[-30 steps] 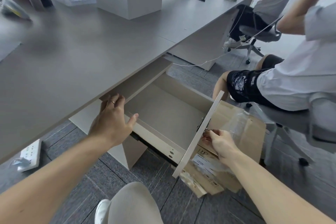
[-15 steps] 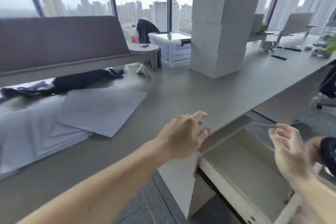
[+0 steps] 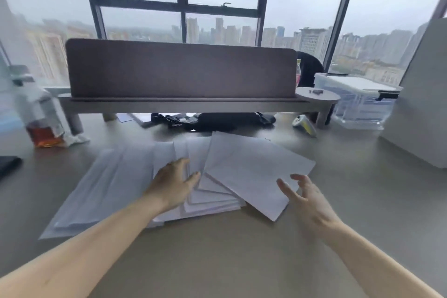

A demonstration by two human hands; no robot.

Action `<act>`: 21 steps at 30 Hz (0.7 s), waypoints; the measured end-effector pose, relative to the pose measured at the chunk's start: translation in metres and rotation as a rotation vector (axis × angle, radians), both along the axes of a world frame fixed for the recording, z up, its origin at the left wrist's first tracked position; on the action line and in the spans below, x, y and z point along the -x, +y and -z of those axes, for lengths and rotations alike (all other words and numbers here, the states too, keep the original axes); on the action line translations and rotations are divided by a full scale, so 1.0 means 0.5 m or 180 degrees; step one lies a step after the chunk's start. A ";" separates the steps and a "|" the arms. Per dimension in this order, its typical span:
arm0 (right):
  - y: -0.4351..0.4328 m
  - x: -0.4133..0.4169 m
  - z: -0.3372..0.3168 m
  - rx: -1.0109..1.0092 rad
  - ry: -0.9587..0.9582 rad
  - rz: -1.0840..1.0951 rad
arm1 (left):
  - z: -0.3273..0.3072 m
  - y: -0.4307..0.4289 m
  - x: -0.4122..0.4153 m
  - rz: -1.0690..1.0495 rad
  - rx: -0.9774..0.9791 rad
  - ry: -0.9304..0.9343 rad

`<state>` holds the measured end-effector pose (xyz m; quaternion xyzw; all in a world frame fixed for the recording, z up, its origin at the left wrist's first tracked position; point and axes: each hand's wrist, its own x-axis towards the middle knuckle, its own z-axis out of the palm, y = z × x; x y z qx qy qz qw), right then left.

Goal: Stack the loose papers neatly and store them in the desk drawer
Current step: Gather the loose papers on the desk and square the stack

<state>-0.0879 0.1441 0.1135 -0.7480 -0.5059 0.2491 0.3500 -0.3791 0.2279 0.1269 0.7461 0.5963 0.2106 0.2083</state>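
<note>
While one loose fan of papers (image 3: 254,172) covers the tabletop (image 3: 242,261), left hand (image 3: 173,182) and right hand (image 3: 308,201) hover, both grips spread apart.

I am sitting at a grey desk (image 3: 242,261) facing a tall window (image 3: 181,2) with dark frames, grey daylight coming in over a hazy skyline. A dark fabric divider panel (image 3: 181,70) is standing on a raised shelf (image 3: 183,104) at the far edge.
</note>
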 end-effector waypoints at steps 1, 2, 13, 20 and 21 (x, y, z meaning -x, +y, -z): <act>0.029 0.019 0.006 0.0081 -0.0112 -0.0007 | 0.004 0.018 0.004 -0.0028 -0.0010 -0.0078; 0.057 0.033 0.012 0.0128 -0.0226 0.0034 | 0.007 0.038 0.004 -0.0036 -0.0034 -0.0146; 0.184 0.015 0.030 0.0244 -0.0360 -0.0327 | 0.031 0.176 -0.102 -0.0520 0.0434 -0.0202; 0.230 -0.004 0.008 0.0150 0.0757 0.0533 | 0.015 0.210 -0.129 -0.0414 0.1059 -0.0553; 0.234 -0.002 0.003 0.0205 0.0957 0.0537 | 0.018 0.205 -0.130 -0.0386 0.1032 -0.0569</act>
